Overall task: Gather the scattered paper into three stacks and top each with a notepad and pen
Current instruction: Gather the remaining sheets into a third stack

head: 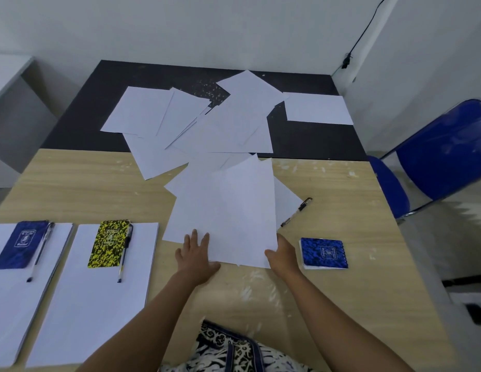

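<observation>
Scattered white paper sheets (220, 124) lie overlapping at mixed angles across the middle of the head view, spanning the black far tabletop (314, 138) and the light wood-grain near tabletop (80, 181). A loose bundle of white sheets (228, 210) sits nearest the person, its edges not squared. The left hand (196, 255) lies flat and spread on the bundle's near left corner, gripping nothing. The right hand (283, 255) pinches the bundle's near right edge, thumb on top. At near left, two squared white stacks are complete: the far-left paper stack (8, 304) carries a dark blue notepad (20, 244) and a pen (40, 251); the second paper stack (94, 304) carries a yellow-and-black patterned notepad (109, 244) and a pen (125, 253). Right of the bundle, a blue patterned spiral notepad (324, 253) lies on bare wood, with a clear-barrelled pen (297, 212) just beyond it, near the sheets. A blue folding chair (443, 157) stands at right.
</observation>
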Tool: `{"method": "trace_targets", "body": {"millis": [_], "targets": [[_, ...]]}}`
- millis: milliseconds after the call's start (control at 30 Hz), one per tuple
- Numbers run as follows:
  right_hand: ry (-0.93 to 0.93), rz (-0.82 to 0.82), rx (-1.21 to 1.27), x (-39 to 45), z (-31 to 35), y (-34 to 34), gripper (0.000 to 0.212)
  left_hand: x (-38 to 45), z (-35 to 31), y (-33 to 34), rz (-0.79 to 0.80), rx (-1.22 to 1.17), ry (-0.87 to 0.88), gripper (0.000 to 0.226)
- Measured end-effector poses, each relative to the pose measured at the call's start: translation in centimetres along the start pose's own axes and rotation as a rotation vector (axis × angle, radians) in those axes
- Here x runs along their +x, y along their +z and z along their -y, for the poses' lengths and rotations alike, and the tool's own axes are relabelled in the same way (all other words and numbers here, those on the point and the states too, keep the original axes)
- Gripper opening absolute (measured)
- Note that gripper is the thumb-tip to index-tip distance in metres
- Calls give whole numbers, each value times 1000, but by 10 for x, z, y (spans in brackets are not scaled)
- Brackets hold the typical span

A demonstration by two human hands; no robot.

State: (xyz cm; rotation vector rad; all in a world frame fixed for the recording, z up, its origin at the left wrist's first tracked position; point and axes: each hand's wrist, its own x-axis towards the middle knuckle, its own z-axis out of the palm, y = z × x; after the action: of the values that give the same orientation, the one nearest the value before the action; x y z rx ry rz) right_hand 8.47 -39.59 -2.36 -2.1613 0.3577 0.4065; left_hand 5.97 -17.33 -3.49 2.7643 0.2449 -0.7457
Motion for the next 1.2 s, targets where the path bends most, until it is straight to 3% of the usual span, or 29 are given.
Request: {"method": "trace_targets", "body": {"millis": [200,400,667,833,1067,1200], "targets": [[79,-102,-10,-11,-10,6,30,-12,6,8,3,73,72,87],[95,-69,-3,-13,-17,4,28,-24,2,10,-56,65,73,85],[110,71,-25,-8,-21,0,39,-20,-2,1,41,1,-108,119],[112,83,-114,-10,-14,-1,54,-18,6,1,32,42,-84,113],[147,43,-305,-13,-1,11,54,-20,4,0,-89,66,3,100],[209,42,-192,-16,11,20,54,-21,6,1,-109,61,33,94]]}}
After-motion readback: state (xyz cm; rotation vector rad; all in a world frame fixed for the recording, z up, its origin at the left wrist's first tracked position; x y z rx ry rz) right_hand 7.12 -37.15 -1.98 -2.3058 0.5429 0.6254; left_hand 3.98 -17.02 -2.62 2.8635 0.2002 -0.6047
